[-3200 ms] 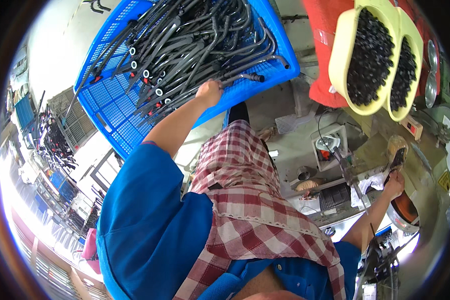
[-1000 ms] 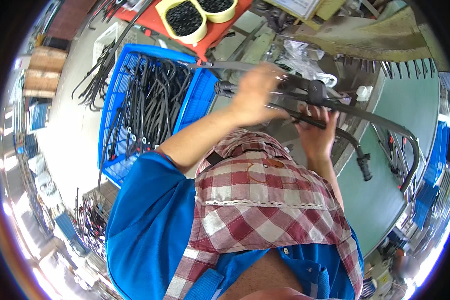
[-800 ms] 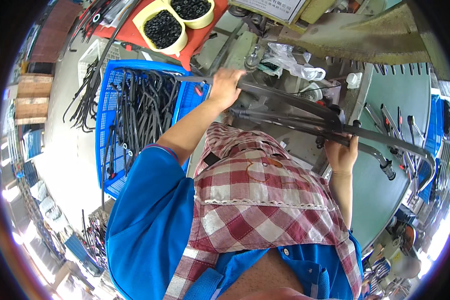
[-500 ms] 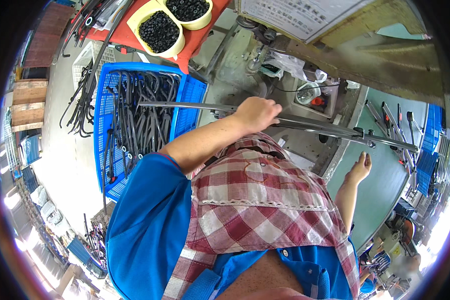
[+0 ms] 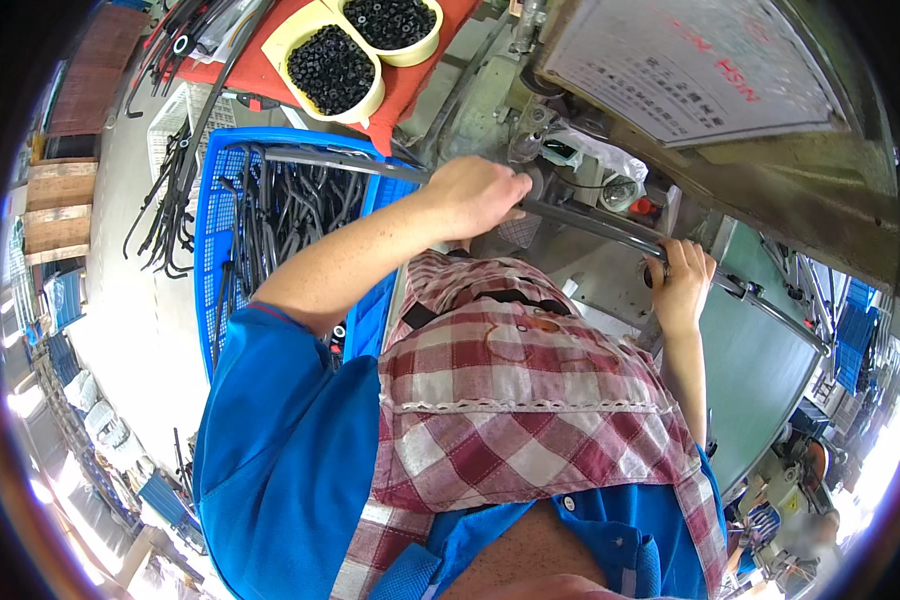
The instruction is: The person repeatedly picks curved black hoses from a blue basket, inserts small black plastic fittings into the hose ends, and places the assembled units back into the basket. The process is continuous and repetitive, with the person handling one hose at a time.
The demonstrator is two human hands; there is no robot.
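Note:
A long, shiny metal tube (image 5: 785, 318) with dark fittings along it spans from above the blue crate to the right-hand side, tilted down to the right. My left hand (image 5: 473, 194) is closed around its middle, in front of the machine. Farther right, my right hand (image 5: 682, 278) has its fingers wrapped over the same tube, close to a fitting. Part of the tube is covered by my hands. Its left end passes over the blue crate (image 5: 210, 240), which holds many dark bent rods (image 5: 280, 215).
Yellow bins (image 5: 372, 115) of small black parts stand on a red surface at the upper left. A heavy machine with a white plate (image 5: 690, 75) overhangs the upper right. To the right is a green tabletop (image 5: 745, 370); more tubes lie at its far side.
My right hand has moved up and left and taken hold of the tube. My left hand has shifted left and up with it. The machine appears nearer.

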